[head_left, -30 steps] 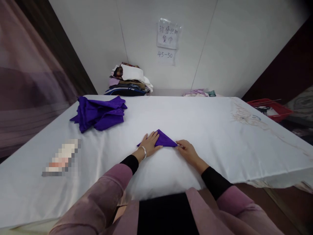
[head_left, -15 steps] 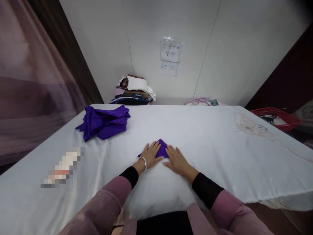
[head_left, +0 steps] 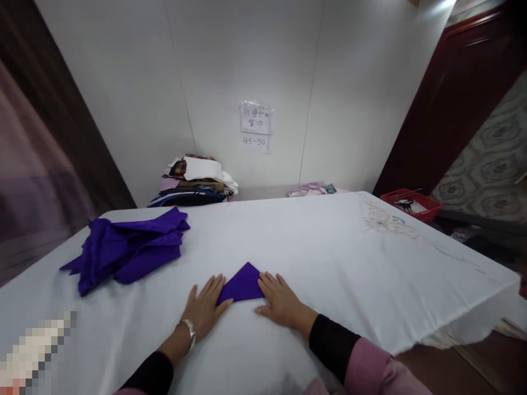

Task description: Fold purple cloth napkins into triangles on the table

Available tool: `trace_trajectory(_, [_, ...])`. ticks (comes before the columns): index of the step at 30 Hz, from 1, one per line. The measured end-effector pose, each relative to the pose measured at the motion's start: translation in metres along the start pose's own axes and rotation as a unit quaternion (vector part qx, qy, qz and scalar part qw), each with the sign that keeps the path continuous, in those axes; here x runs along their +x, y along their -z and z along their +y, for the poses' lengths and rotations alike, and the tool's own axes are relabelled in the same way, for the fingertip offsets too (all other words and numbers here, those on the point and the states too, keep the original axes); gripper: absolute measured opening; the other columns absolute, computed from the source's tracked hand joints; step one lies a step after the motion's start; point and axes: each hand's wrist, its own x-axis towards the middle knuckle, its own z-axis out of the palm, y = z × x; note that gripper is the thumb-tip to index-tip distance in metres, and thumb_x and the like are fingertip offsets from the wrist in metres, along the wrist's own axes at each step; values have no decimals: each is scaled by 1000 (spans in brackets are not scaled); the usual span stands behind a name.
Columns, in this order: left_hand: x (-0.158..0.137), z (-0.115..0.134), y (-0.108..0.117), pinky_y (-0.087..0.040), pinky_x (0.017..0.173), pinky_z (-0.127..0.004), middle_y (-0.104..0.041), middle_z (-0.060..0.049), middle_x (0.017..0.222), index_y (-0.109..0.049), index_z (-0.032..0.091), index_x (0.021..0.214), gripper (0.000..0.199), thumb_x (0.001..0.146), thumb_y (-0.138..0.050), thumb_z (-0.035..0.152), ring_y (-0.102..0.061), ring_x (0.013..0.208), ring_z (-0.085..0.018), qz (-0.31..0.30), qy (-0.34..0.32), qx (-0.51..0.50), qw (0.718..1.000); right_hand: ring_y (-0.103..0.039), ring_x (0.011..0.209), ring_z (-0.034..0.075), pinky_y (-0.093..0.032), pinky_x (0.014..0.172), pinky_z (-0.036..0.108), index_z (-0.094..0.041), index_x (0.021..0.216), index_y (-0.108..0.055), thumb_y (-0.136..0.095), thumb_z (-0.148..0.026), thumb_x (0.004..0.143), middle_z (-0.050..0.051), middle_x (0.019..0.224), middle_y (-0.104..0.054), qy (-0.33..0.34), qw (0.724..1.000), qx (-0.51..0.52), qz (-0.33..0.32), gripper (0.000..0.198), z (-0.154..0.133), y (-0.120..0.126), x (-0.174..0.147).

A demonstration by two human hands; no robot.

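A purple cloth napkin (head_left: 244, 286), folded into a triangle, lies flat on the white tablecloth (head_left: 304, 247) with its peak pointing away from me. My left hand (head_left: 206, 307) rests flat over the napkin's left corner, fingers stretched out; a silvery bracelet circles that wrist. On the other side, my right hand (head_left: 282, 302) lies flat with its fingertips on the napkin's right edge. Both hands are open, and the corners beneath them are hidden.
A heap of loose purple cloths (head_left: 132, 241) lies at the table's left. Behind the table are a stack of folded clothes (head_left: 193, 184) and a smaller cloth pile (head_left: 310, 190). A red basket (head_left: 428, 211) stands past the far right edge. A handwritten sign (head_left: 256, 118) hangs on the wall.
The view has swung to the right and up. My left hand has slid outward to the left, uncovering more of the napkin. My right hand stays at the napkin's right side.
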Motion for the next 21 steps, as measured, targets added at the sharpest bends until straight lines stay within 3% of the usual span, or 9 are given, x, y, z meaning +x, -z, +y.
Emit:
trace_trajectory(4, [7,21,13,-7,106,-56,-18,-8,148,-24,17,141,75,83,-22,64,-13,136,-28,21,34,19,999,-11,137,25,-8,110,46,-13,143,-17,-28,-64,85,11,148,-17,5,1000,4,5,77,-1,-1,-1])
trace_trajectory(8, [25,58,12,-4,108,-53,-16,-6,148,-23,18,142,73,84,-19,64,-11,137,-24,39,-70,13,997,-12,137,25,-9,110,47,-11,142,-19,-28,-64,85,12,148,-19,1,1000,-3,8,79,1,-3,0])
trace_trajectory(10, [31,64,5,-5,108,-54,-18,-6,148,-25,18,141,73,84,-21,64,-12,137,-26,35,-83,11,996,-11,137,25,-9,110,46,-11,142,-19,-28,-64,85,12,148,-19,3,1000,-2,6,79,2,-4,0])
trace_trajectory(17, [21,27,-11,-10,107,-53,-18,-9,148,-22,15,142,76,84,-22,64,-11,137,-27,44,-20,4,999,-11,137,25,-9,110,46,-12,143,-18,-27,-64,86,11,148,-16,-1,1000,-10,-12,77,3,-2,0])
trace_trajectory(21, [5,1,-10,-10,107,-53,-19,-9,148,-22,16,142,64,89,-19,53,-12,137,-25,32,35,-6,999,-10,137,24,-10,110,46,-13,143,-18,-28,-62,86,11,149,-15,-1,1000,-19,-20,75,4,-3,0])
